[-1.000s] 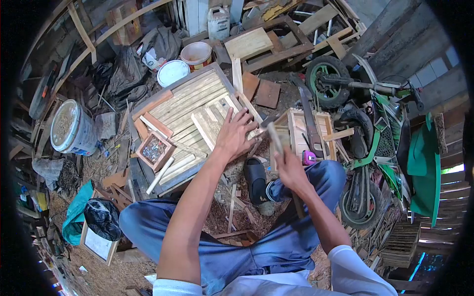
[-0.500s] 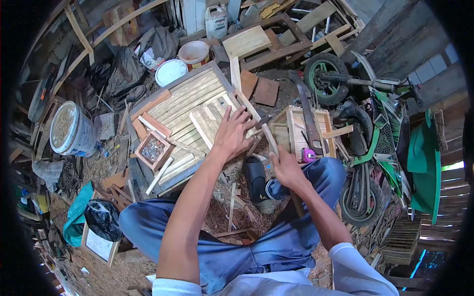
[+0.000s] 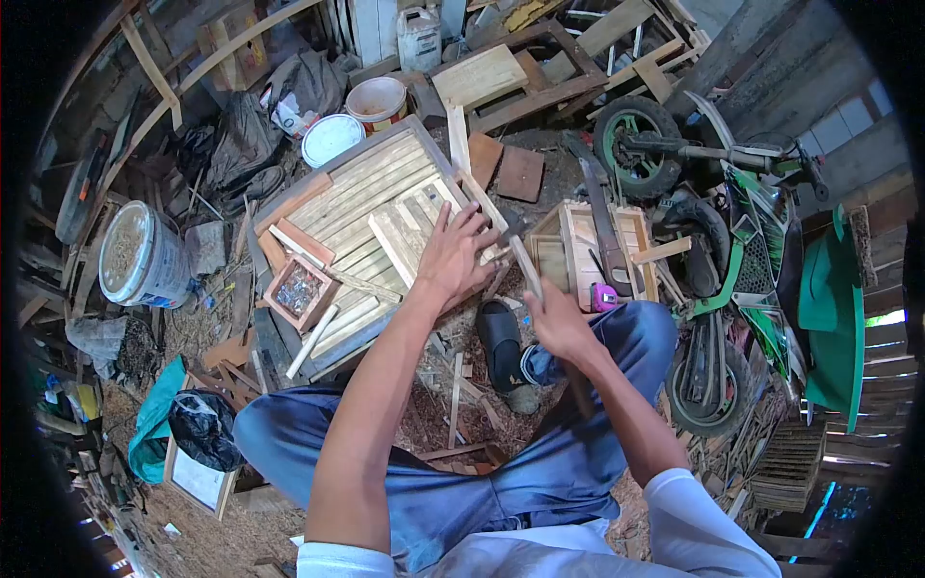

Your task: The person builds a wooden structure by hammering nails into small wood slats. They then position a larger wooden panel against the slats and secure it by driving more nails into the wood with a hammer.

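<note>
My right hand (image 3: 559,323) is closed around the light wooden handle of a hammer (image 3: 525,265). The hammer's dark head is beside the fingers of my left hand (image 3: 453,255). That hand grips the right edge of a small slatted wooden panel (image 3: 395,231), its fingers spread over the top and curled at the edge. My left thumb is partly hidden, and whether a nail is between the fingers cannot be made out. The panel lies on a larger slatted board with a grey frame (image 3: 347,185).
On the board sit a small wooden box of nails or screws (image 3: 299,287) and loose sticks (image 3: 345,325). At right are a slatted crate (image 3: 583,252), a handsaw (image 3: 607,231), a pink tape measure (image 3: 603,297) and a green motorbike (image 3: 756,255). Buckets (image 3: 145,255) and scrap wood surround me.
The hammer's head has shifted slightly left, closer to my left fingers. My left hand stays on the panel, with its fingers shifted a little.
</note>
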Demonstrator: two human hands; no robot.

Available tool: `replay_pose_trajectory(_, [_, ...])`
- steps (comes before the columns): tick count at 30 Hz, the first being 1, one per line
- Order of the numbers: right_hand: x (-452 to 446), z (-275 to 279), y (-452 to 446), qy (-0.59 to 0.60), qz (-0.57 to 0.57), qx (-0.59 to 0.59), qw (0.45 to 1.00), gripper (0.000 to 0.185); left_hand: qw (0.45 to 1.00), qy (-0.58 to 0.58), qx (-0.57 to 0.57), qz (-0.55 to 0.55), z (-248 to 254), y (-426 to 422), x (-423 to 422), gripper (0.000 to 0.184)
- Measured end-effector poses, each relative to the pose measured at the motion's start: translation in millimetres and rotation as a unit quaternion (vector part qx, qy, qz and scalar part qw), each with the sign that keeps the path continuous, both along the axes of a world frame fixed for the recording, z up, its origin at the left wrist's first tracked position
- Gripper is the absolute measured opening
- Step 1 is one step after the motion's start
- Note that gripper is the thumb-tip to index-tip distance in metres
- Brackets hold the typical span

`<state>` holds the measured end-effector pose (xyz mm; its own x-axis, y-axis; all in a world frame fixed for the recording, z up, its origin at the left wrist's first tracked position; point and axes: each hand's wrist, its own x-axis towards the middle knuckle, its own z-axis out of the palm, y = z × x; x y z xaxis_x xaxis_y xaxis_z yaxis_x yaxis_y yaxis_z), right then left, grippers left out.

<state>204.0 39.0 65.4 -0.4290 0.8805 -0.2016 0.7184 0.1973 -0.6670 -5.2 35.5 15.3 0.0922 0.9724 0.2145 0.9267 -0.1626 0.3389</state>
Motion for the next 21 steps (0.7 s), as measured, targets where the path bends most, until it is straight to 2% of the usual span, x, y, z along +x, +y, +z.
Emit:
replay_pose_trajectory(2, [8.4, -6.4, 4.4, -0.008, 0.031, 0.022, 0.999, 0.031, 1.0, 0.009, -0.019, -0.003, 5.1, 1.3, 0.5, 0.053])
replay_pose_trajectory(5, [-0.1, 18.0, 5.4, 0.07, -0.076, -0.058, 0.993, 0.031, 1.0, 0.005, 0.002, 0.0, -4.6, 1.4, -1.8, 0.05])
replay_pose_trajectory(6, [-3.1, 12.9, 2.0, 0.065, -0.103, -0.039, 0.992, 0.032, 1.0, 0.001, 0.01, 0.0, -8.2, 0.4, -1.3, 0.05])
replay_pose_trajectory(9, [7.0, -13.2, 2.1, -0.029, 0.034, -0.002, 0.999, 0.035, 1.0, -0.007, 0.017, 0.0, -5.9, 3.4, 0.8, 0.051])
replay_pose_trajectory(10, [10.6, -22.0, 4.8, 0.026, 0.046, 0.085, 0.995, 0.038, 1.0, -0.005, 0.009, 0.001, -3.0, 3.3, 0.6, 0.052])
replay_pose_trajectory(12, [14.6, -17.1, 12.0, 0.126, -0.036, -0.119, 0.984, 0.038, 1.0, 0.004, -0.002, 0.004, -3.5, 2.2, -1.5, 0.052])
replay_pose_trajectory(13, [14.1, -2.3, 13.7, 0.172, -0.08, -0.22, 0.957, 0.038, 1.0, 0.001, 0.002, 0.004, -5.1, 2.3, -1.4, 0.052])
replay_pose_trajectory(14, [10.0, 21.3, 11.1, 0.255, -0.136, -0.333, 0.897, 0.031, 1.0, -0.002, 0.006, 0.004, -5.6, 1.9, -0.9, 0.052])
replay_pose_trajectory(18, [13.6, 5.3, 23.3, 0.333, -0.177, -0.369, 0.85, 0.03, 1.0, -0.003, -0.007, 0.004, 0.7, 1.0, -0.2, 0.052])
replay_pose_trajectory(21, [13.7, 1.2, 12.3, 0.187, -0.085, -0.411, 0.888, 0.029, 1.0, 0.011, -0.01, 0.005, -0.8, -0.4, -1.8, 0.05])
